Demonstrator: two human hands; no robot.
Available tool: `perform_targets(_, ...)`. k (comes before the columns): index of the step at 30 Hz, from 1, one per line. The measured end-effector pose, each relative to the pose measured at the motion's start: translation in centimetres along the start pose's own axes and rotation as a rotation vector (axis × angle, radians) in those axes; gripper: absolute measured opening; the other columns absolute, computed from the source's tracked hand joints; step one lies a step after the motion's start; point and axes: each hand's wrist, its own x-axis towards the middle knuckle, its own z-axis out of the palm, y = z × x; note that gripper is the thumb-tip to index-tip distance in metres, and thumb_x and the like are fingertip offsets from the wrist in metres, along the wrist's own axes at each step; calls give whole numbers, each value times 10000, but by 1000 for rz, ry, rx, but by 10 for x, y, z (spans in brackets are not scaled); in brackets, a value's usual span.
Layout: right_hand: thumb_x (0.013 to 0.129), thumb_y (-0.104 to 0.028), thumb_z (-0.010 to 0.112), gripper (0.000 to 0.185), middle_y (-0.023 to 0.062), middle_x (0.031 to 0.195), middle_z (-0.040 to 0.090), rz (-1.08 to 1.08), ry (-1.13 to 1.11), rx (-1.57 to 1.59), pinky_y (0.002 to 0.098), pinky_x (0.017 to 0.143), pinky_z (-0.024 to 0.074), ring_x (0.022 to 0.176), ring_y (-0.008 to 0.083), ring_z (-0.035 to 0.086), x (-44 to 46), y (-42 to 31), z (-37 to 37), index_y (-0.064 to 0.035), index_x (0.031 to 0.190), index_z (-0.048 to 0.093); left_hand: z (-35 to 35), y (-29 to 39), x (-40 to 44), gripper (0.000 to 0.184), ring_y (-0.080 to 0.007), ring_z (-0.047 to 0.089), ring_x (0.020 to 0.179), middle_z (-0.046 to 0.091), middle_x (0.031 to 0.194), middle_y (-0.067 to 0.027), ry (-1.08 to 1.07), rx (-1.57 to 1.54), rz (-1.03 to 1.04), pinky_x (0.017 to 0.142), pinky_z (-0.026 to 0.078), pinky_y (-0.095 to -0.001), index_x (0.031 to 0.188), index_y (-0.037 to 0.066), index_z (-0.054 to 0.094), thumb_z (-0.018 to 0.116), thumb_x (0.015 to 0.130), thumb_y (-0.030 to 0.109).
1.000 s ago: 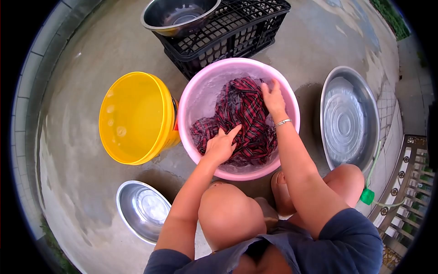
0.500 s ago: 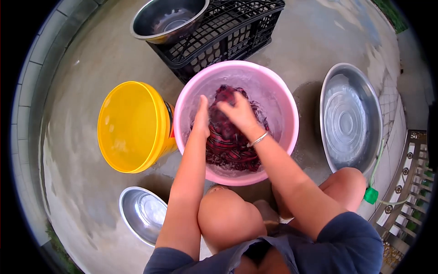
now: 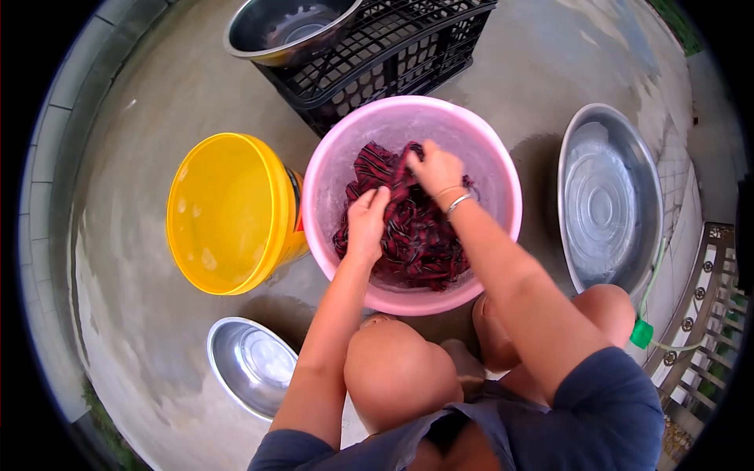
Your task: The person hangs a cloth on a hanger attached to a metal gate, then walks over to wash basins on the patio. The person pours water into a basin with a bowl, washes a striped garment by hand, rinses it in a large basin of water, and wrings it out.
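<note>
Washtub (image 3: pixel 416 304) in middle of ground (image 3: pixel 141 259), before knees (image 3: pixel 403 377). Cloth (image 3: pixel 416 243) in washtub. Bucket (image 3: pixel 275 212) on ground, just left of washtub. Crate (image 3: pixel 408 59) behind washtub; bowl (image 3: pixel 302 31) on crate's left part. Basin (image 3: pixel 601 204) on ground, right of washtub, apart from it. Pan (image 3: pixel 253 365) on ground, left of knees, nearer than bucket. Hose (image 3: pixel 650 275) right of knees, beside basin. Railing (image 3: pixel 695 337) at far right, beyond hose.

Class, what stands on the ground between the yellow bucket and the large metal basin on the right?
A pink tub holding red plaid cloth, with the left hand and right hand at the cloth, as the head view shows.
</note>
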Motion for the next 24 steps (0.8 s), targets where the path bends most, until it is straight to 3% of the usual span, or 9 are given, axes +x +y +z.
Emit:
perform_targets(3, 655, -329, 623, 555, 254, 993, 543, 156, -13, 332, 410, 802, 425, 934, 346, 541, 6, 32, 11, -7, 1075, 455, -6, -6, 7, 236, -72, 467, 655, 567, 729, 6, -7, 270, -47, 618, 394, -225, 848, -16, 600, 543, 828, 212)
perform_targets(4, 619, -346, 684, 856, 260, 1205, 400, 157, -266, 663, 350, 950, 313, 1137, 323, 399, 11, 34, 9, 45, 1251, 259, -9, -12, 16, 236, -72, 467, 655, 567, 729, 6, -6, 267, -56, 618, 394, -225, 848, -16, 600, 543, 828, 212)
perform_targets(6, 667, -438, 657, 935, 219, 1261, 347, 44, -484, 649, 312, 991, 241, 1193, 267, 319, -4, 20, 3, 32, 1303, 157, -14, -20, 36, 254, -101, 501, 653, 585, 703, -41, -183, 755, -32, 632, 413, -258, 867, -2, 600, 564, 800, 240)
perform_targets(9, 598, -503, 692, 999, 245, 1245, 353, -68, -840, 495, 326, 989, 253, 1184, 297, 329, -1, 21, -1, 75, 1272, 233, -19, -14, 40, 251, -161, 543, 652, 595, 700, -98, -413, 872, 164, 643, 428, -292, 896, 23, 598, 570, 776, 242)
perform_targets(11, 646, -473, 671, 882, 229, 1239, 371, 241, -1131, 716, 328, 970, 282, 1169, 258, 353, 2, 41, 25, 64, 1241, 304, -15, 21, 33, 221, -200, 563, 658, 598, 713, -127, -401, 1138, 151, 649, 437, -304, 875, 33, 614, 591, 756, 218)
perform_targets(14, 707, -391, 651, 704, 178, 1154, 470, 297, -1086, 992, 311, 903, 360, 1056, 207, 461, -13, 8, -27, 50, 1191, 392, -24, 57, 36, 142, -181, 556, 663, 592, 714, -119, -688, 854, 429, 642, 427, -283, 783, 12, 637, 637, 723, 140)
perform_targets(18, 743, -257, 645, 391, 59, 928, 591, 225, -840, 1085, 259, 742, 458, 801, 124, 559, -21, -6, -39, 21, 1006, 567, -21, 34, 36, 106, -144, 506, 895, 563, 913, -46, -229, 168, 330, 785, 384, -256, 731, -40, 609, 630, 728, 64)
perform_targets(22, 622, -309, 691, 283, 54, 734, 554, -548, -360, 548, 330, 768, 312, 787, 233, 486, -33, -38, -70, -89, 786, 619, -7, 17, 44, 419, -197, 383, 1109, 422, 1186, -92, -142, -215, 352, 923, 341, -315, 1212, 7, 366, 487, 841, 161)
perform_targets(24, 625, -230, 692, 240, 50, 743, 537, -644, -123, 603, 316, 716, 346, 757, 209, 475, -30, -59, -73, -54, 737, 574, 0, 2, 46, 461, -196, 420, 1067, 399, 1213, -104, -430, -544, 154, 924, 348, -325, 1265, 38, 306, 420, 880, 264)
